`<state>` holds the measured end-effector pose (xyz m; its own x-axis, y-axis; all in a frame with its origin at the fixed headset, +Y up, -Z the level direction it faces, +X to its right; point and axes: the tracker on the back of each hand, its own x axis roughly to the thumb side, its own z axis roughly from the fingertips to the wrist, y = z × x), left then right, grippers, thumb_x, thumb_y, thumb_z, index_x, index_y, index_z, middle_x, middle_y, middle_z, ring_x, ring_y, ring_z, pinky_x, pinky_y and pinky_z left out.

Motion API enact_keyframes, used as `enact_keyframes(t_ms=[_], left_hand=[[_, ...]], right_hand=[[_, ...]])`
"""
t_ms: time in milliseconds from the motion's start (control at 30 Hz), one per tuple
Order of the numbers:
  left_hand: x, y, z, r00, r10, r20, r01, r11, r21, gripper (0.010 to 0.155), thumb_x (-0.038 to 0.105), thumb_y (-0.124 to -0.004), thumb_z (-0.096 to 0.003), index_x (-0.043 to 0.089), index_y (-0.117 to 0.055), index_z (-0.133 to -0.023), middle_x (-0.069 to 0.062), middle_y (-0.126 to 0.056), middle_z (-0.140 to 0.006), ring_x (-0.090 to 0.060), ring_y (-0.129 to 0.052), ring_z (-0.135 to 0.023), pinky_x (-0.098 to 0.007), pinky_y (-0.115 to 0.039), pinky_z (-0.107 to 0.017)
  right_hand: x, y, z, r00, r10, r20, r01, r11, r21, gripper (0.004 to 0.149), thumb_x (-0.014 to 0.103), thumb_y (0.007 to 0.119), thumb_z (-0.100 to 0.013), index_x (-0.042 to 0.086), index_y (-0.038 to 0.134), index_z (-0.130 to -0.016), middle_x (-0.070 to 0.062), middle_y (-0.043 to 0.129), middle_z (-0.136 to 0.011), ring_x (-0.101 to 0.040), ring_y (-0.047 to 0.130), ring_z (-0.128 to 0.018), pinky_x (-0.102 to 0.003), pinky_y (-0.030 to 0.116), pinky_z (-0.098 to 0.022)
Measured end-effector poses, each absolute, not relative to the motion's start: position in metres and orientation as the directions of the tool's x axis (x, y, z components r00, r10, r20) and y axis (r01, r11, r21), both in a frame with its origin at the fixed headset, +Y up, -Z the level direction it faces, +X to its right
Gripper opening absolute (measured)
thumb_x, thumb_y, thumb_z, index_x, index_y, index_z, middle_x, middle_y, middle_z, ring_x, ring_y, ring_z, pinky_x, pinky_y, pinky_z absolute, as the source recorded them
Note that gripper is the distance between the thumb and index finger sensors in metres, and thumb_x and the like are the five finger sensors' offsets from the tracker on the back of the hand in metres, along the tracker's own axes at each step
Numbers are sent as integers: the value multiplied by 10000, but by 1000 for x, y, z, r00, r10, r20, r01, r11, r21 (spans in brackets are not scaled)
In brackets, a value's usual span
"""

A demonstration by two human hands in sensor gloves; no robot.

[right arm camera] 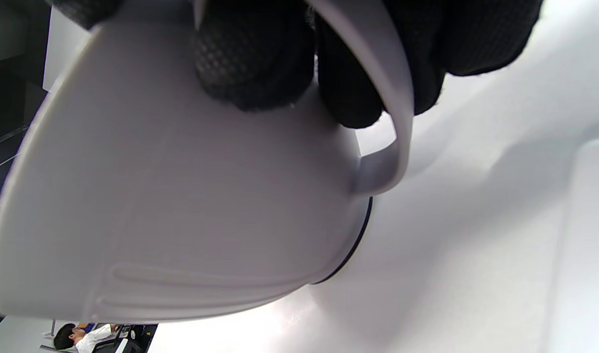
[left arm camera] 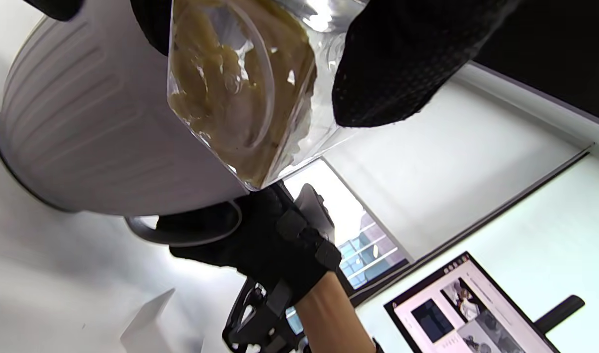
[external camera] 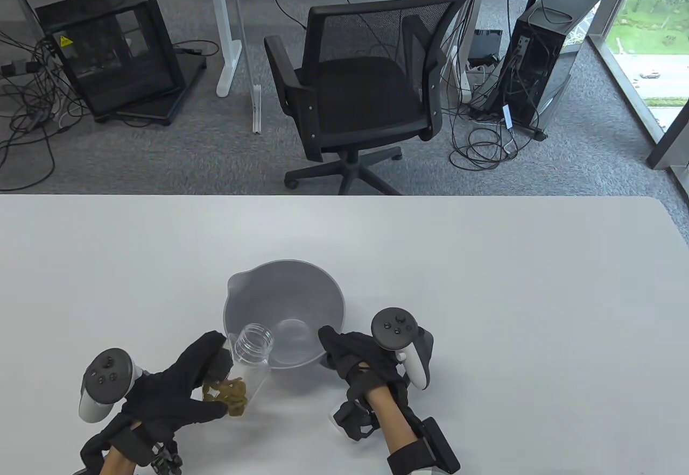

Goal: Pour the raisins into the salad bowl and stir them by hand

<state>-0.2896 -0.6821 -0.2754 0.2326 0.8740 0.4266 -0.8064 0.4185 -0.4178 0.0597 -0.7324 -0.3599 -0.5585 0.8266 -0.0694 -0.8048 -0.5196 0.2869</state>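
A grey salad bowl (external camera: 323,286) with a spout stands on the white table near its front; its inside shows nothing in it. My left hand (external camera: 183,383) grips a clear, uncapped jar (external camera: 253,359), tilted with its mouth over the bowl's near rim. The yellowish raisins (external camera: 229,395) sit heaped at the jar's bottom end; in the left wrist view the raisins (left arm camera: 221,83) fill the jar (left arm camera: 299,113) beside the bowl's outer wall (left arm camera: 93,127). My right hand (external camera: 358,359) holds the bowl's handle at its near right; its fingers (right arm camera: 255,63) curl through the handle (right arm camera: 392,98).
The white table (external camera: 484,281) stretches wide to the right and back of the bowl. Beyond its far edge stand a black office chair (external camera: 366,87), computer cases and cables on the floor. A monitor (left arm camera: 466,309) appears in the left wrist view.
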Motion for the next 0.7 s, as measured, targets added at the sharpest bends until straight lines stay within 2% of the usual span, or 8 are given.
enact_keyframes(t_ms=[67,133,200,267,367,533,700], left_hand=[[-291,-671,-279,285,850,443,-807,462,-368,1023,390,-963,-475,122,-238,-1145,-320,-506,-1065,-608,-621,-926,-913,-459,-566],[-293,-659,-286,362,815,453,-797,522,-303,1014,393,-960,-479,162,-232,-1147,-325,-500,-1067,-614,-653,-929,-910,-506,-557],[-293,-644,-295,407,802,438,-798,545,-256,1030,373,-965,-484,196,-194,-1143,-323,-480,-1087,-589,-711,-911,-849,-613,-582],[-293,-632,-302,464,765,446,-798,580,-165,1052,374,-967,-483,196,-164,-1140,-307,-476,-1109,-584,-745,-890,-739,-713,-602],[-289,-618,-311,543,709,450,-773,631,-61,1063,393,-966,-478,127,-179,-1141,-307,-484,-1117,-543,-760,-865,-673,-710,-625],[-275,-622,-325,601,674,429,-740,672,-21,1020,434,-958,-477,55,-276,-1135,-325,-573,-1070,-512,-771,-821,-637,-711,-615],[-259,-645,-332,680,628,380,-673,739,-16,1001,463,-953,-474,41,-327,-1133,-322,-632,-1047,-501,-794,-787,-623,-724,-591]], right_hand=[[60,-733,-360,-559,826,-70,-805,-521,286,598,578,581,-583,40,835,-521,-262,811,-893,-496,777,-801,-669,620,-575],[60,-733,-360,-560,826,-70,-804,-521,285,599,579,579,-583,40,835,-521,-262,812,-893,-496,778,-800,-669,620,-575],[60,-733,-360,-560,826,-70,-805,-522,283,601,579,579,-583,38,834,-522,-262,811,-893,-498,776,-799,-669,619,-575],[60,-733,-360,-560,825,-70,-805,-522,283,600,577,580,-584,37,835,-523,-263,810,-893,-499,776,-799,-670,619,-575],[60,-733,-360,-559,826,-71,-806,-520,284,602,578,581,-582,36,836,-524,-264,810,-892,-497,776,-799,-669,618,-575],[60,-733,-360,-560,826,-70,-805,-522,283,605,578,580,-583,33,837,-530,-263,810,-893,-496,777,-799,-670,618,-575],[60,-733,-360,-560,826,-70,-805,-523,279,608,581,578,-583,32,836,-534,-261,812,-893,-495,777,-799,-668,620,-575]])
